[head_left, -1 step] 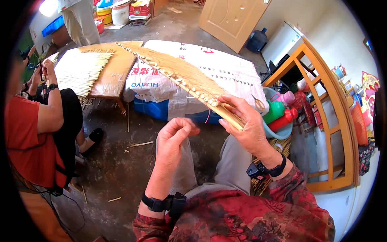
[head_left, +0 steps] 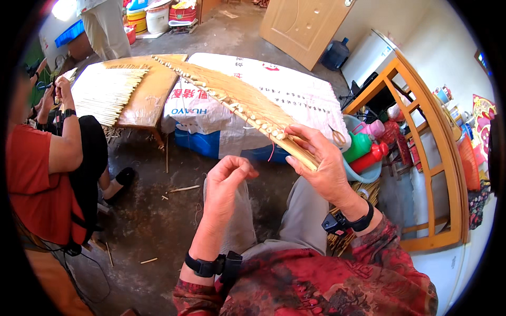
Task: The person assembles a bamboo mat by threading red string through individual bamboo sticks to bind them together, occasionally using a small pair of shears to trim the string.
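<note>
My right hand (head_left: 316,158) grips the near end of a long woven piece of pale straw stalks (head_left: 237,92), which slants up and away to the left over a sack-covered surface. Knotted stalk ends line its edge, and a red thread (head_left: 271,152) hangs below it. My left hand (head_left: 226,184) is raised left of the piece and apart from it, fingers curled together; whether they hold anything is too small to tell. Scissors (head_left: 337,136) lie on the printed white sack cover (head_left: 311,95) just right of my right hand.
A wooden board (head_left: 147,110) holds pale sticks at left. A co-worker in red (head_left: 58,158) sits left; another person's legs (head_left: 103,31) stand behind. At right are a basin with jugs (head_left: 358,158) and a wooden frame (head_left: 443,210). Loose sticks lie on the floor.
</note>
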{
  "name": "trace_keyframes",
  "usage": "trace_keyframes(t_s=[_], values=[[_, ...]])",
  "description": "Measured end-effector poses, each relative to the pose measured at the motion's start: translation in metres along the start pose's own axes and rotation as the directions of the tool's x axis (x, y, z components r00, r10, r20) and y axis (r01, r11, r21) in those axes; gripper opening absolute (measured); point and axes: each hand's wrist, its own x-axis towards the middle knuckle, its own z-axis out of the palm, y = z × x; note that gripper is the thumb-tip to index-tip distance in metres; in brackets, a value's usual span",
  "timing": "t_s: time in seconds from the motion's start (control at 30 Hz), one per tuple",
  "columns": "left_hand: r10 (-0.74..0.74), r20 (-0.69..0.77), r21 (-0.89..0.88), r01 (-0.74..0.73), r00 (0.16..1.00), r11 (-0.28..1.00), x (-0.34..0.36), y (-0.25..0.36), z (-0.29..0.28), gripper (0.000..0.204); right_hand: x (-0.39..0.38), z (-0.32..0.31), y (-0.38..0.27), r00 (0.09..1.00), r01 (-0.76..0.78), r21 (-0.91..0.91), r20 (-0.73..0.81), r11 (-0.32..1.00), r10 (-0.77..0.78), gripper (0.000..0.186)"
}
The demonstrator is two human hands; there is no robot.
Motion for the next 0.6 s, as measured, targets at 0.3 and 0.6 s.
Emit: trace_keyframes(t_s=[0.3,0.6], values=[[-0.010,0.015,-0.078,0.011,1.000,0.997,0.014,0.015,0.044,0.017,0.000,-0.001,0.001,0.999,-0.007,0.035,0.031,0.999,0.006,0.052],[-0.054,-0.079,-0.017,0.053,0.995,0.998,0.009,-0.007,0.016,0.015,-0.023,0.006,0.003,0.991,0.086,-0.207,0.120,0.974,-0.062,0.053]])
